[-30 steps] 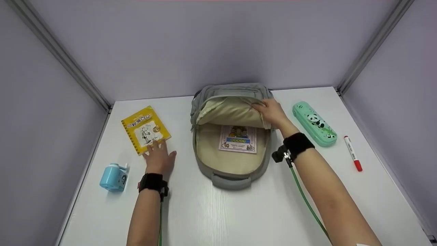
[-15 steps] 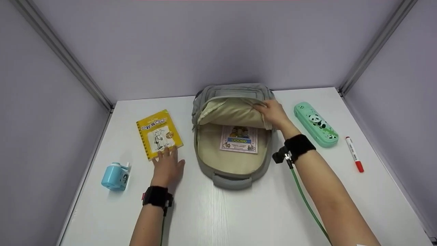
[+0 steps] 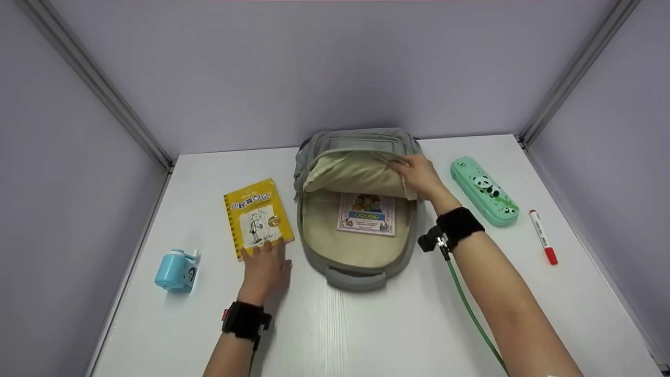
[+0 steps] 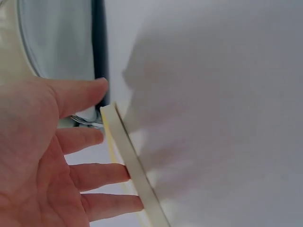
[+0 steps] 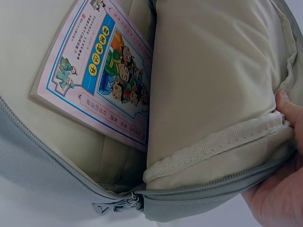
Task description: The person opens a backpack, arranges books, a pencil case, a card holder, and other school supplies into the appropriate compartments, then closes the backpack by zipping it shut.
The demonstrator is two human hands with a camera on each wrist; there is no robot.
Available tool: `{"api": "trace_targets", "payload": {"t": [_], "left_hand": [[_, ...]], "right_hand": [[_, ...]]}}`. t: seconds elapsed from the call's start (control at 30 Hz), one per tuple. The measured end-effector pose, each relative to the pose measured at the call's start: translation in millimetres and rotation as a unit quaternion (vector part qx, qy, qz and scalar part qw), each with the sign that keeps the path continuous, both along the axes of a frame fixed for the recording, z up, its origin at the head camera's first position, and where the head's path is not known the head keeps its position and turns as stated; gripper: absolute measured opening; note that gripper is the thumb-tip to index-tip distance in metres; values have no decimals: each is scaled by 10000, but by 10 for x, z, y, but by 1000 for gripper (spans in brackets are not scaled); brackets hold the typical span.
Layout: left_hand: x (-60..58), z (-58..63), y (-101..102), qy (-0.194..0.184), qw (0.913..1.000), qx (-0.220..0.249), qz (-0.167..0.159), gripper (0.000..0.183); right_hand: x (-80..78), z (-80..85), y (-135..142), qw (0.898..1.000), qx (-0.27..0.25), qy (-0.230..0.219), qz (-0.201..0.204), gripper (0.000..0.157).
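A person's left hand (image 3: pixel 264 269) rests its fingertips on the near edge of a yellow spiral-bound book (image 3: pixel 259 217) lying on a white table (image 3: pixel 335 335), just left of a gray backpack (image 3: pixel 361 140). The fingers are straight and spread, the thumb set apart from the book, and nothing is clamped between them; the left wrist view shows the fingertips against the cover beside the pale edge of the pages. Across the bag, the right hand (image 3: pixel 421 175) pinches the right edge of the raised front flap (image 3: pixel 361 175), thumb on the cream lining and fingers curled around the gray outer side, holding the compartment wide. Inside lies a pink booklet (image 3: pixel 366 214) with cartoon figures and a blue band on its cover, its far end tucked beneath the flap. The bag's carry handle (image 3: pixel 356 280) points toward the person. A light-blue pencil sharpener (image 3: pixel 175 272) with a crank stands at the left of the table, apart from the book. To the right of the bag sit a mint-green panda pencil case (image 3: pixel 484 191) and, beside it, a white marker (image 3: pixel 543 235) with a red cap. Black bands (image 3: pixel 246 319) circle both wrists.
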State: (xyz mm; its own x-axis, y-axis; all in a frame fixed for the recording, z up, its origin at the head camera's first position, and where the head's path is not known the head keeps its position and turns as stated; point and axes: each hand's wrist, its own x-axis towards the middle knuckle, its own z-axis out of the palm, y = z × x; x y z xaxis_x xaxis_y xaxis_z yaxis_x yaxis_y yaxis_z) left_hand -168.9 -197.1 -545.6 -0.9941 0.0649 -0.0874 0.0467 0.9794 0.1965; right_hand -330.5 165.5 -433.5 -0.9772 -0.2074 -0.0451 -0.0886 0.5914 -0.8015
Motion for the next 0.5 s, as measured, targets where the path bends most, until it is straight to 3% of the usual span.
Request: {"api": "trace_targets", "payload": {"t": [0.2, 0.3, 0.43, 0.5], "left_hand": [[26, 52, 15, 59, 9999, 49, 110, 49], [-8, 49, -22, 351, 9987, 285, 254, 44], [-106, -20, -163, 958, 9908, 640, 710, 34], [-148, -57, -248, 1006, 9856, 798, 1104, 35]], "right_hand": [[0, 5, -9, 10000, 23, 42, -59, 40], [-2, 0, -12, 9999, 62, 35, -87, 37], [-8, -12, -25, 9999, 111, 71, -109, 36], [-10, -14, -33, 9998, 113, 93, -120, 36]]}}
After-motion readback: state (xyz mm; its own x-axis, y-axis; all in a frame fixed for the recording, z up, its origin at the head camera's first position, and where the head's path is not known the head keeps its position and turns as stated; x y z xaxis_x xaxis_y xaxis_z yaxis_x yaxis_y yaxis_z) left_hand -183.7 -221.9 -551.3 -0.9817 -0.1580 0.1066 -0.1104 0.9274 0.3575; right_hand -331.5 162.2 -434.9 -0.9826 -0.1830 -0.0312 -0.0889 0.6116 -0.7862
